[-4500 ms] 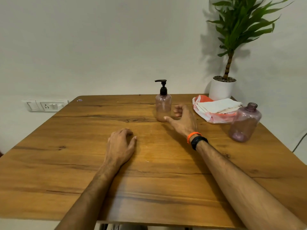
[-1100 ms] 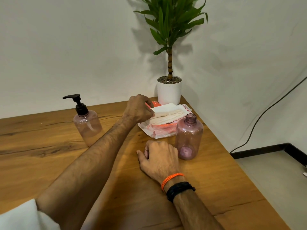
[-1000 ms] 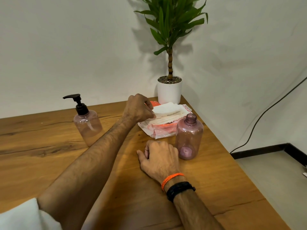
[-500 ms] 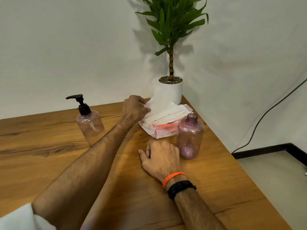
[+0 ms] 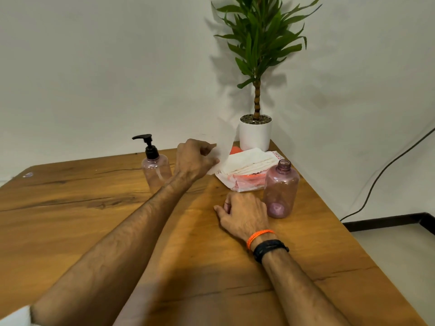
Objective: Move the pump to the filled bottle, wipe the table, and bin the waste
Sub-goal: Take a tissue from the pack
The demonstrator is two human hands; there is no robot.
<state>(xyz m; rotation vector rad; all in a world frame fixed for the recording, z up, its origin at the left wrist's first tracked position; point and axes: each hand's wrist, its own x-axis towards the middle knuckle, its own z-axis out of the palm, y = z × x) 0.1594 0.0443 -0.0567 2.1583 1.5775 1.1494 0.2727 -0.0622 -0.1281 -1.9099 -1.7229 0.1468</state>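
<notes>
Head view, left hand: the left hand (image 5: 196, 160) is raised over the wooden surface (image 5: 70, 231), its fingers (image 5: 209, 151) curled and pinching one white tissue (image 5: 224, 147) that stands up from the pack.
Head view, right hand: the right hand (image 5: 244, 216) rests on the surface just left of the open bottle, fingers loosely curled under and holding nothing; an orange band (image 5: 259, 236) and a black band (image 5: 269, 248) circle the wrist.
Pump: the black pump (image 5: 147, 144) sits screwed on the pump bottle (image 5: 155, 171), upright behind the left forearm.
Open bottle: the capless pink bottle (image 5: 281, 189) stands upright near the right edge, a little pink at its bottom.
Tissue pack: the tissue pack (image 5: 247, 170) lies between the two bottles, just behind the open one.
Corner: a potted plant (image 5: 256, 128) stands at the far corner behind the pack.
Floor side: a black cable (image 5: 381, 175) runs down the wall.
</notes>
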